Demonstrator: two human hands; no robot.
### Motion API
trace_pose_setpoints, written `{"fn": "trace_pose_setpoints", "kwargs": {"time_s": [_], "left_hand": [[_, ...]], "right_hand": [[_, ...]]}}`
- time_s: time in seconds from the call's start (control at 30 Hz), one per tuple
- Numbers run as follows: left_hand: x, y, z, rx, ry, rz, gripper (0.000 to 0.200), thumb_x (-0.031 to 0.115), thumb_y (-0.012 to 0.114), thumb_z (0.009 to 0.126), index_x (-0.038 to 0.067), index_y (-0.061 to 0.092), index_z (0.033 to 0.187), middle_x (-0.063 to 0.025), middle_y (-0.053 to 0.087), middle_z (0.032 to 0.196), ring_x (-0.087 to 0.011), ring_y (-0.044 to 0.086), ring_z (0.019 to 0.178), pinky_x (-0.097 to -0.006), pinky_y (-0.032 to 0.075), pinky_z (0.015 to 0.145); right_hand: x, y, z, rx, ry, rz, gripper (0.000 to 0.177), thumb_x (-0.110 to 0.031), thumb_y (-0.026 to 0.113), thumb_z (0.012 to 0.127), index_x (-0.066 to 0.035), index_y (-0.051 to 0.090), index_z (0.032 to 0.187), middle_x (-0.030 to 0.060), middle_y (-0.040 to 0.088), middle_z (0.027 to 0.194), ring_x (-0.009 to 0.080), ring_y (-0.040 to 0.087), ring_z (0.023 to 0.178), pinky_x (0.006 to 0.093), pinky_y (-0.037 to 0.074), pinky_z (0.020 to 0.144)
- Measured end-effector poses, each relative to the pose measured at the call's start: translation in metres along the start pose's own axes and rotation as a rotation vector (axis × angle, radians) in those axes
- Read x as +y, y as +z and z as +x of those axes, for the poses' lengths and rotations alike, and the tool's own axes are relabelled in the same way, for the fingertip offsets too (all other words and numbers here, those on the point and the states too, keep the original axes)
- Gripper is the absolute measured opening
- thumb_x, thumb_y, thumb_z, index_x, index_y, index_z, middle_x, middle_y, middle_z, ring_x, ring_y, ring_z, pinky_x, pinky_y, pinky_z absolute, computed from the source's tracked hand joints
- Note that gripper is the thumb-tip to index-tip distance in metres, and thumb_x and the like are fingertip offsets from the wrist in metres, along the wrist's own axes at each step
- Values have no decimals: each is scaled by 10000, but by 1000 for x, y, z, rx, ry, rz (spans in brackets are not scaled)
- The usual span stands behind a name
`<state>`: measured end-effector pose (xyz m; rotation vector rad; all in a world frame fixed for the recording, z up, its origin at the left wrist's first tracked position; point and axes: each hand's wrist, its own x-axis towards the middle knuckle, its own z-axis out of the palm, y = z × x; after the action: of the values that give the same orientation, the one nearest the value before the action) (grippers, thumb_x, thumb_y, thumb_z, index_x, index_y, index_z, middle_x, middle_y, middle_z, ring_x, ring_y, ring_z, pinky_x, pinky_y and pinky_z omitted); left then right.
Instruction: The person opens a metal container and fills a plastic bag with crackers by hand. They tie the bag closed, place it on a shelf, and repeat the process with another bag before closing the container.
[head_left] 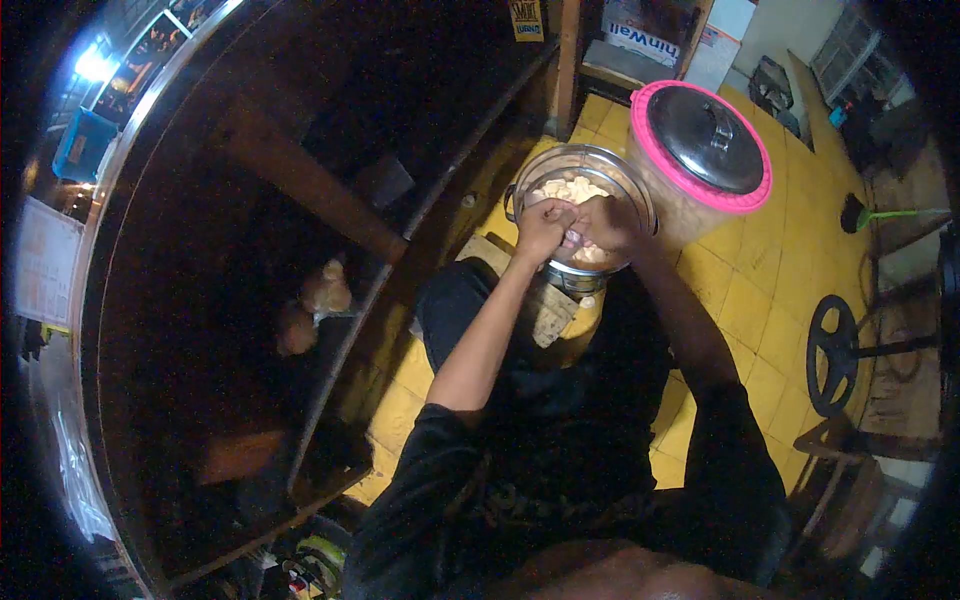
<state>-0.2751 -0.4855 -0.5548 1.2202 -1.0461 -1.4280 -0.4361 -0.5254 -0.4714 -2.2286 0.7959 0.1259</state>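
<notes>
A round metal pot (pixel 570 284) stands in front of me, with pale yellow pieces (pixel 572 188) inside it. Over the pot, my left hand (pixel 546 228) and my right hand (pixel 608 226) meet with their fingertips together. Both hands are closed in a pinch. Something small and pinkish (pixel 573 240) shows between the fingers, too small to name. My right hand is in shadow, and its fingers are partly hidden.
A large tub with a pink rim (pixel 642 130) stands beyond the pot, a metal lid (pixel 704 138) on top. Wooden board (pixel 552 312) lies by the pot on yellow floor tiles (pixel 735 265). Dark shelving flanks my left; a black wheel (pixel 832 355) stands right.
</notes>
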Motion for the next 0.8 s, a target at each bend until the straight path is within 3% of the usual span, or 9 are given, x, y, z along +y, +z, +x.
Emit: {"fn": "trace_pose_setpoints", "kwargs": {"time_s": [0.23,0.3,0.33,0.53,0.57,0.67,0.7,0.77,0.8], "left_hand": [[-9,-31,6,292,335,482,245,-82,518,775,24,692,910,-81,685,903,-176,639,803,-278,497,735],[-10,-39,10,340,400,337,235,-68,498,756,11,698,854,-112,680,796,-177,639,715,-284,504,674],[-9,-41,8,339,406,341,235,-68,498,756,11,698,854,-112,680,796,-177,639,715,-284,504,674],[-5,-48,2,248,150,205,201,-15,487,872,10,683,906,-78,673,864,-148,613,782,-273,496,712],[-5,-49,2,227,140,162,192,-5,490,879,10,680,908,-77,667,858,-143,608,759,-274,497,683],[-4,-43,4,215,161,150,179,10,497,890,9,674,916,-78,660,859,-141,602,727,-277,501,649],[-6,-42,4,231,181,182,175,15,500,893,9,672,922,-79,659,867,-145,601,720,-281,503,644],[-20,-47,14,217,235,206,175,23,499,899,11,669,935,-75,657,869,-143,602,737,-283,503,658],[-25,-48,17,204,291,226,175,30,498,904,12,666,947,-72,656,872,-141,603,754,-286,504,672]], "right_hand": [[206,92,76,602,-167,1103,226,-249,673,812,-50,696,917,86,681,961,168,645,812,320,520,699],[256,113,89,835,-415,-646,241,-269,678,778,-77,705,921,55,681,932,167,641,828,329,511,745],[258,114,94,842,-416,-648,241,-269,678,778,-77,705,921,55,681,932,167,641,828,329,511,745],[183,144,122,-222,308,-299,194,-255,662,751,-97,713,849,78,668,884,207,624,854,339,485,739],[184,148,112,-222,314,-297,194,-255,662,751,-97,713,849,78,668,884,207,624,854,339,485,739],[205,149,93,396,-558,380,224,-165,628,734,7,679,869,65,665,831,161,613,742,307,483,598],[187,140,95,400,-559,378,224,-165,628,734,7,679,869,65,665,831,161,613,742,307,483,598],[121,106,89,-58,235,404,223,-132,644,729,35,652,877,74,659,822,136,601,707,294,480,557],[109,88,76,-146,153,329,260,-115,646,750,36,640,961,92,665,895,152,615,745,308,513,601]]}}
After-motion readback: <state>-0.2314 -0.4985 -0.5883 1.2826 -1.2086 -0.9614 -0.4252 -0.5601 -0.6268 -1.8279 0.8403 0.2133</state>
